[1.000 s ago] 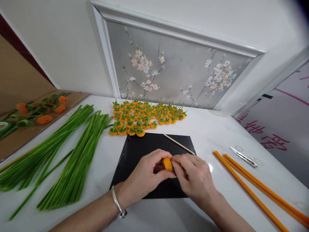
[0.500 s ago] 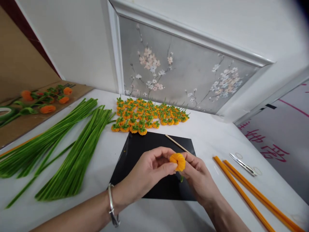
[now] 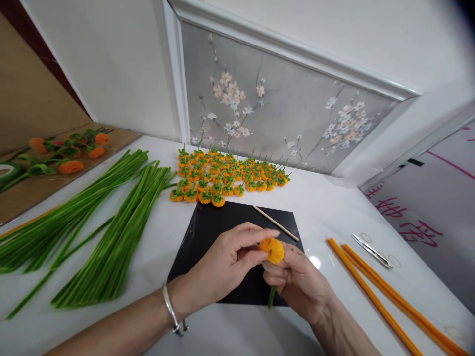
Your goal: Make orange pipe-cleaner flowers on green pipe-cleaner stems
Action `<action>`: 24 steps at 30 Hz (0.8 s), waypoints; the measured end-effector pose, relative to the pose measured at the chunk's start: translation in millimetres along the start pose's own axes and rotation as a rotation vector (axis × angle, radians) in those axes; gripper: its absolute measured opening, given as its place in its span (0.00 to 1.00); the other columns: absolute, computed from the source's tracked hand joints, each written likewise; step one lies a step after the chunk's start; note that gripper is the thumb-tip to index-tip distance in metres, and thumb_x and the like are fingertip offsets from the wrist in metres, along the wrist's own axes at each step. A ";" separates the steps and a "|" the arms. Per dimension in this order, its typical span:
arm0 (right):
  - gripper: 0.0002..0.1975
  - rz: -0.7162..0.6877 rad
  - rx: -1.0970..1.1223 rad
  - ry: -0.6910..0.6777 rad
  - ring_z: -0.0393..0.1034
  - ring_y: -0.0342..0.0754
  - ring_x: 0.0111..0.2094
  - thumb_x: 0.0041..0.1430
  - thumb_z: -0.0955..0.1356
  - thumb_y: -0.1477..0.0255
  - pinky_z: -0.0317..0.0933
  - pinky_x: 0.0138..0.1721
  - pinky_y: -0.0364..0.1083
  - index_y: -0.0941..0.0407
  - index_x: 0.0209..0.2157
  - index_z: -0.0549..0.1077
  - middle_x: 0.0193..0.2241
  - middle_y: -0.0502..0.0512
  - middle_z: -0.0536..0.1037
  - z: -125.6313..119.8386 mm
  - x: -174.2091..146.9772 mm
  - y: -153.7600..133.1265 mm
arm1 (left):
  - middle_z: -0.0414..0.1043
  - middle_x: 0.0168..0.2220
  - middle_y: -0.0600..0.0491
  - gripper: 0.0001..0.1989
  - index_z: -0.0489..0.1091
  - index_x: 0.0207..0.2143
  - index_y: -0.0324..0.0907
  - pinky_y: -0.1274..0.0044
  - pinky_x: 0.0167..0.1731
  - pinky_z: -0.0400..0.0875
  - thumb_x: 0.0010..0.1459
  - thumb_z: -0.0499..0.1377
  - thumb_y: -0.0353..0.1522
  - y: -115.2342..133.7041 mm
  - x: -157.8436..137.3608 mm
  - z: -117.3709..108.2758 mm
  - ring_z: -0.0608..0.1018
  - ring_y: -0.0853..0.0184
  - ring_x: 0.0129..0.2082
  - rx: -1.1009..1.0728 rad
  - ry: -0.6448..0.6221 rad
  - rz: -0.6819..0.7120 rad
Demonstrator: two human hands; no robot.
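Observation:
Between my two hands is a small orange flower head (image 3: 273, 251) of fuzzy pipe cleaner, tilted with its centre toward the left. My left hand (image 3: 233, 257), a silver bangle at its wrist, pinches the flower's left edge between thumb and fingers. Curled around its underside, my right hand (image 3: 299, 277) grips it from the right and below. A short green stem (image 3: 271, 296) pokes out beneath the right fingers. Both hands are above a black mat (image 3: 218, 222), where a thin wooden stick (image 3: 276, 223) lies near the far right corner.
Many similar orange flowers (image 3: 226, 175) stand head-down behind the mat. Green pipe cleaners (image 3: 115, 247) lie bundled at left, beside cardboard with orange flowers (image 3: 70, 166) and green tape (image 3: 9, 175). Orange pipe cleaners (image 3: 386, 291) and small scissors (image 3: 371, 251) lie at right. A framed panel (image 3: 289, 99) borders the back.
The flower head has tipped from facing me toward the left. My right hand has turned and closed under it, and more green stem shows below.

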State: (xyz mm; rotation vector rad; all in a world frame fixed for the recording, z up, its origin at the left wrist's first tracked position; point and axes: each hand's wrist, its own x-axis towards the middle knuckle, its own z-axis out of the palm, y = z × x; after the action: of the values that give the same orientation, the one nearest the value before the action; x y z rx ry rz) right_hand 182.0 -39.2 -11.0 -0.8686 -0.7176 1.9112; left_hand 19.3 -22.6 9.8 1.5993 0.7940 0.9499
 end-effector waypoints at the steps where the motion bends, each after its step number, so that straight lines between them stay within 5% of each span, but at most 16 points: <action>1: 0.09 -0.016 -0.002 0.006 0.35 0.37 0.18 0.48 0.70 0.72 0.38 0.19 0.39 0.57 0.23 0.64 0.16 0.40 0.49 0.1 -0.3 -0.1 | 0.69 0.41 0.54 0.18 0.71 0.49 0.47 0.79 0.37 0.70 0.56 0.58 0.27 -0.4 0.4 -0.1 0.74 0.70 0.36 -0.065 0.010 -0.043; 6: 0.11 -0.254 -0.318 0.149 0.42 0.37 0.18 0.55 0.68 0.64 0.43 0.19 0.40 0.56 0.27 0.67 0.18 0.43 0.57 0.1 -6.7 -5.1 | 0.71 0.33 0.54 0.14 0.68 0.42 0.41 0.81 0.28 0.73 0.58 0.59 0.40 -1.6 1.2 0.1 0.78 0.71 0.29 -0.556 0.024 -0.423; 11: 0.07 -0.961 -1.257 0.188 0.58 0.41 0.21 0.61 0.63 0.75 0.52 0.23 0.42 0.56 0.29 0.71 0.21 0.49 0.70 -3.3 -12.5 -12.4 | 0.76 0.27 0.46 0.28 0.70 0.33 0.34 0.86 0.20 0.71 0.58 0.51 0.52 -2.2 -1.2 -2.9 0.79 0.70 0.23 -0.874 -0.258 -0.759; 13: 0.08 -1.221 -1.456 0.129 0.57 0.42 0.21 0.59 0.62 0.80 0.52 0.25 0.44 0.56 0.30 0.71 0.20 0.50 0.71 -5.2 -11.3 -13.4 | 0.76 0.29 0.44 0.29 0.72 0.31 0.31 0.87 0.20 0.71 0.59 0.51 0.51 -1.3 -2.4 -4.6 0.79 0.71 0.23 -0.884 -0.323 -0.745; 16: 0.09 -1.377 -1.583 0.130 0.55 0.43 0.21 0.58 0.62 0.82 0.49 0.25 0.44 0.56 0.31 0.71 0.19 0.51 0.70 -7.0 -8.5 -12.5 | 0.75 0.31 0.46 0.20 0.72 0.32 0.32 0.88 0.24 0.72 0.60 0.56 0.43 -0.9 -3.3 -5.9 0.79 0.72 0.26 -0.883 -0.307 -0.643; 19: 0.09 -1.420 -1.668 0.212 0.53 0.43 0.20 0.57 0.63 0.83 0.47 0.25 0.45 0.56 0.32 0.70 0.18 0.49 0.69 -5.7 -8.0 -10.4 | 0.73 0.30 0.51 0.10 0.71 0.35 0.36 0.87 0.29 0.73 0.58 0.61 0.35 -2.4 -2.8 -5.3 0.79 0.74 0.28 -0.894 -0.203 -0.566; 24: 0.07 -1.342 -1.632 0.315 0.55 0.42 0.20 0.59 0.63 0.81 0.48 0.25 0.45 0.57 0.31 0.69 0.19 0.50 0.71 -0.1 -9.3 -5.8 | 0.71 0.35 0.54 0.09 0.68 0.39 0.39 0.81 0.38 0.73 0.55 0.63 0.29 -1.2 -1.1 -0.6 0.77 0.73 0.34 -0.721 -0.074 -0.381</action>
State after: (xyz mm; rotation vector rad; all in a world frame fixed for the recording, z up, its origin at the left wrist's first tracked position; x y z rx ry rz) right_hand 188.3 -45.0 -4.1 -1.0102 -1.9641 -0.2796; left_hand 18.2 -23.0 8.5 0.8156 0.5787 0.7691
